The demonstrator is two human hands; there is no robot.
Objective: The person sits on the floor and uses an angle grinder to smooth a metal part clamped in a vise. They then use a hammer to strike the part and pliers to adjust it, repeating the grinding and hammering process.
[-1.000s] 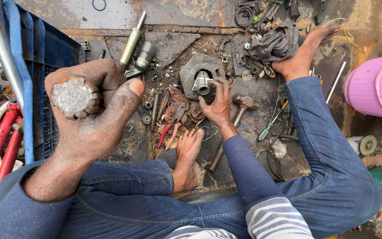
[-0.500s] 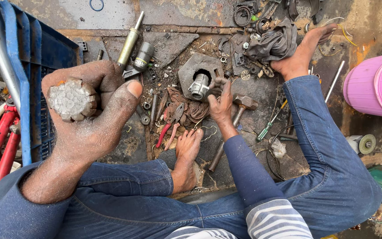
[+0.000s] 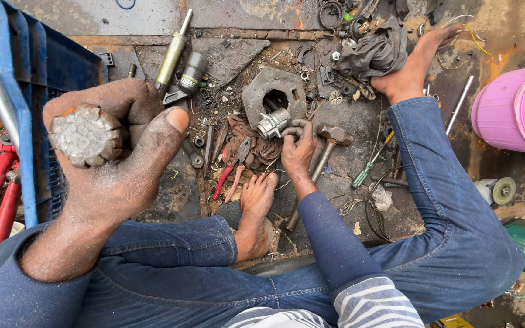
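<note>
- Left hand (image 3: 113,161), large in the left part of the frame, grimy, fingers curled tight around a chunky grey metal piece (image 3: 86,135) whose rough broken face points up at the camera.
- Right hand (image 3: 299,149), near the middle of the frame, fingers bent around a small shiny metal cylinder (image 3: 273,123), which lies on its side against the lower edge of a grey plate with a round hole (image 3: 273,92).
- Hammer (image 3: 326,152) lies just right of that hand, head toward the top, handle running down toward the lower middle.
- Red-handled pliers (image 3: 229,173) sit left of the right hand, among small nuts and scraps on the dirty floor.
- Bare foot (image 3: 253,212) rests just below the right hand; the other bare foot (image 3: 417,58) stretches to the upper right beside a dark rag (image 3: 375,54).
- Green-handled screwdriver (image 3: 372,161) lies right of the hammer.
- Pink bucket (image 3: 514,109) stands at the right edge; a blue crate (image 3: 37,67) fills the upper left.
- Long metal cylinder (image 3: 173,51) lies at the top, left of centre.
</note>
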